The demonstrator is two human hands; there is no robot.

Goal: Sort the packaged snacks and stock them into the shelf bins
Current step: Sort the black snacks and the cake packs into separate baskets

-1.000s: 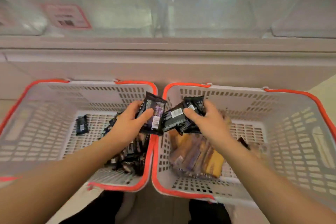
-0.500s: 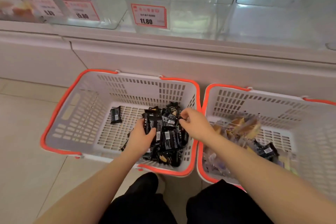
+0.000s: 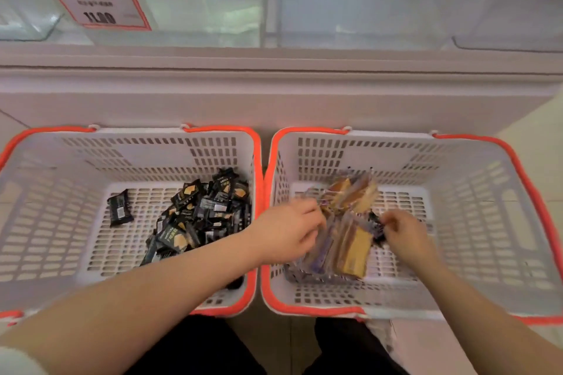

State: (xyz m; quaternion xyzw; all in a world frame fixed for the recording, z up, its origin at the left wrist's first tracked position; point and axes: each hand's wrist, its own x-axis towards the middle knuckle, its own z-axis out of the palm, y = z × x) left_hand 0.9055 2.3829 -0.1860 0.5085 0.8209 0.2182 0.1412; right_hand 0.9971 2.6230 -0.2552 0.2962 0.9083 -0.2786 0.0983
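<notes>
Two white baskets with orange rims stand side by side on the floor. The left basket (image 3: 45, 222) holds a heap of black snack packets (image 3: 201, 216), plus one stray black packet (image 3: 119, 211). In the right basket (image 3: 487, 222) lies a pile of clear-wrapped yellow cake packets (image 3: 347, 240). My left hand (image 3: 286, 231) reaches across the rims into the right basket, its curled fingers at the cake pile's left edge. My right hand (image 3: 402, 233) pinches a small black packet (image 3: 375, 224) at the pile's right side.
Clear plastic shelf bins (image 3: 350, 3) line the shelf above the baskets; one carries a red-framed price tag (image 3: 97, 4). A pale shelf base (image 3: 274, 94) stands right behind the baskets. My dark trouser legs (image 3: 195, 347) are below, between the baskets.
Both hands left the black packets in the left basket and moved right into the right basket. The view swung right and downward.
</notes>
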